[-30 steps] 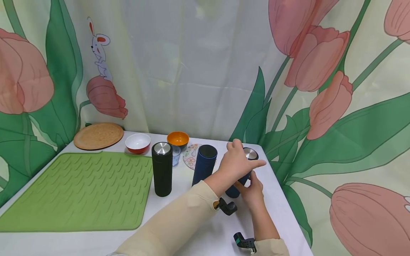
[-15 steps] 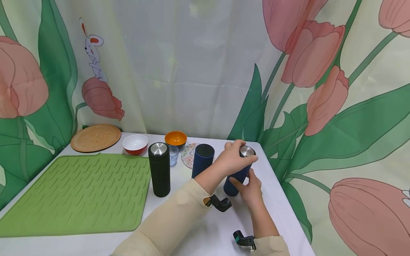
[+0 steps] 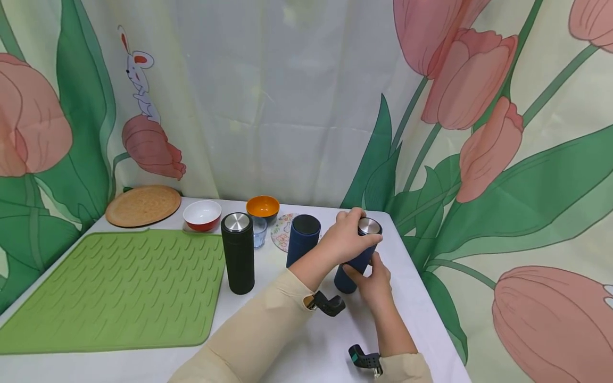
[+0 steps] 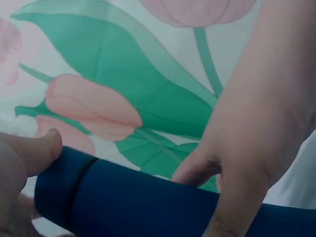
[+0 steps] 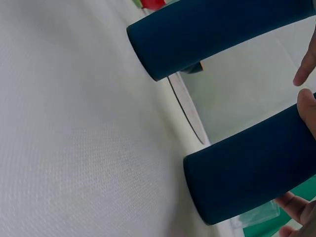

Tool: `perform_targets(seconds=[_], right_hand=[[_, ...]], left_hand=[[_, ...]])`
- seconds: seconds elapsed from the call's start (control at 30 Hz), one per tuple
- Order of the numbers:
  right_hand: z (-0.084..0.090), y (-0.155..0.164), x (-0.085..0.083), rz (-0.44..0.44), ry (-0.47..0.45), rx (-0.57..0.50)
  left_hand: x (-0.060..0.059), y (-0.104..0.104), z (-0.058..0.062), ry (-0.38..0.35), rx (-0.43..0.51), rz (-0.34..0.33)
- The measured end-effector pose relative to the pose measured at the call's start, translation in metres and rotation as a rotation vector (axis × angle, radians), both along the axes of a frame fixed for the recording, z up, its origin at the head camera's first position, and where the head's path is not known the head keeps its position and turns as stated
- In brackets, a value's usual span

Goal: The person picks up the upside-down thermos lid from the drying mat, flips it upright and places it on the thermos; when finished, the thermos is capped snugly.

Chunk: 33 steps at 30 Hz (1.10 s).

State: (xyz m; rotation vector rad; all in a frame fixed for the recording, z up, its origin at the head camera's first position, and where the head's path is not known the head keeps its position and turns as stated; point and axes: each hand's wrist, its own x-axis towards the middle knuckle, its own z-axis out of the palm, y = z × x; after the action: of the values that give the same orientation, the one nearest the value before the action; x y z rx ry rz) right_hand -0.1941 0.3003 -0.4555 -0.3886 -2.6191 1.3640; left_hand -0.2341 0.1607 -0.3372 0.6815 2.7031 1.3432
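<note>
A dark blue flask [image 3: 355,264] with a silver lid [image 3: 369,226] stands tilted near the table's right edge. My left hand [image 3: 347,239] reaches across and curls around its top, just below the lid. Lower down, my right hand [image 3: 374,279] holds the body from the near side. In the left wrist view the flask [image 4: 138,202] runs across the bottom with fingers on it. The right wrist view shows the flask's base [image 5: 247,168] raised off the white table, with my fingertips [image 5: 307,106] on it.
A second blue flask [image 3: 303,239] stands just left of the held one, and a black flask [image 3: 238,252] stands further left. Behind them are a small glass [image 3: 259,232], a floral coaster [image 3: 282,234], an orange bowl [image 3: 263,206], a red-and-white bowl [image 3: 202,214] and a wooden plate [image 3: 143,205]. A green mat [image 3: 110,287] covers the left.
My left hand, which hovered over the lid with a finger stretched out, has closed around the flask's top. The right hand has stayed on the flask's body.
</note>
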Motion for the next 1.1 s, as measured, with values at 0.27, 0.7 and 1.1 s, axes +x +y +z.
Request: perform_targets(seconds=[0.27, 0.7, 1.1], right_hand=[[0.004, -0.001, 0.000, 0.003, -0.028, -0.004], [0.006, 0.004, 0.001, 0.007, 0.032, -0.002], [0.000, 0.006, -0.002, 0.036, 0.005, -0.011]], left_hand=[[0.002, 0.002, -0.004, -0.009, -0.024, 0.017], [0.002, 0.006, -0.004, 0.082, -0.057, 0.050], [0.004, 0.006, -0.006, 0.051, -0.064, 0.099]])
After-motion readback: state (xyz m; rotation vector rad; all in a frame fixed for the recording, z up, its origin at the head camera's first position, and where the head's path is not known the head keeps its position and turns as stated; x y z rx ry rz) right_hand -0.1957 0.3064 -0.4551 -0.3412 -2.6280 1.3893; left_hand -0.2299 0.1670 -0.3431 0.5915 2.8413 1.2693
